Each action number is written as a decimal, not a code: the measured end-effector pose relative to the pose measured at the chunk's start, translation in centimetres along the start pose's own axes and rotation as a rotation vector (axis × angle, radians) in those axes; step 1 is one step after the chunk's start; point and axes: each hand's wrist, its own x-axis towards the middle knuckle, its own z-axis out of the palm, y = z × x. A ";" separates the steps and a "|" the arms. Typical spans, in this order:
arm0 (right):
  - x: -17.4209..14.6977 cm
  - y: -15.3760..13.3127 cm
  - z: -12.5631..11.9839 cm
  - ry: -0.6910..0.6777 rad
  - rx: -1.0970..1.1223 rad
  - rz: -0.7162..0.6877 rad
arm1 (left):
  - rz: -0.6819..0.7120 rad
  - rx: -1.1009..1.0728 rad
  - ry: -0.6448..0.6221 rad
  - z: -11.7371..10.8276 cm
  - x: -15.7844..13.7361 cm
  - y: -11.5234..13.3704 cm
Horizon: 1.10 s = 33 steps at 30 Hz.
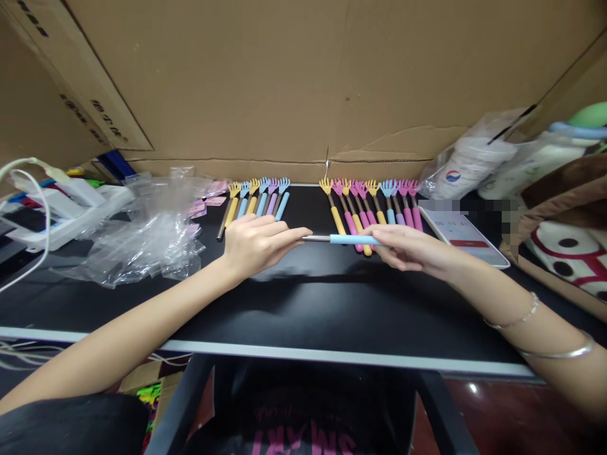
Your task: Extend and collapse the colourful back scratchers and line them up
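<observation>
Between my two hands a back scratcher (346,239) with a blue grip and a metal rod is held level above the black table. My left hand (263,243) is closed around its rod end, hiding that tip. The fingers of my right hand (398,246) pinch the blue grip's other end. Behind my left hand lies a row of several back scratchers (258,199) in yellow, blue and purple. A second row of back scratchers (367,208), yellow, pink, blue and purple, lies behind my right hand, claw heads pointing away.
Clear plastic bags (147,234) are heaped at the left, with pink cards (208,201) beside them. A white power strip (71,215) with cables stands further left. At the right are a phone (465,234), a bagged cup (474,164) and a brown bag (564,202). Cardboard (284,76) walls the back.
</observation>
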 end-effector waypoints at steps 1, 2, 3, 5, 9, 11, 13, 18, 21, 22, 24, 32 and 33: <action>0.0 0.2 0.0 -0.011 0.013 0.009 | 0.006 0.010 0.008 0.0 0.0 0.0; 0.0 0.3 -0.1 -0.020 0.025 0.016 | 0.012 0.015 0.016 -0.1 0.0 0.1; 0.1 0.5 -0.1 -0.025 0.036 0.021 | 0.018 0.017 0.022 -0.1 0.0 0.1; 0.1 0.6 0.0 -0.023 0.046 0.031 | 0.020 0.016 0.028 -0.1 0.0 0.1; 0.2 0.2 0.6 0.072 -0.027 0.018 | -0.006 -0.028 -0.016 0.1 0.1 0.1; 0.4 0.0 1.0 0.167 -0.102 -0.014 | -0.031 -0.076 -0.063 0.3 0.1 0.1; 0.6 0.0 1.2 0.256 -0.178 -0.057 | -0.070 -0.140 -0.122 0.5 0.1 0.1; 0.7 0.0 1.4 0.421 -0.446 -0.233 | -0.221 -0.285 -0.252 0.9 0.0 0.3; 0.4 -0.2 1.4 0.511 -0.661 -0.321 | -0.357 -0.357 -0.346 0.9 0.2 0.5; 0.3 -0.3 1.5 0.534 -0.727 -0.341 | -0.393 -0.376 -0.381 0.8 0.3 0.6; 0.2 -0.3 1.6 0.553 -0.841 -0.375 | -0.443 -0.392 -0.435 0.5 0.5 0.6; 0.5 0.7 1.1 0.415 -0.863 -0.406 | -0.459 -0.371 -0.471 0.0 0.8 0.6; 0.5 0.7 1.0 0.410 -0.846 -0.404 | -0.444 -0.361 -0.447 0.1 0.7 0.6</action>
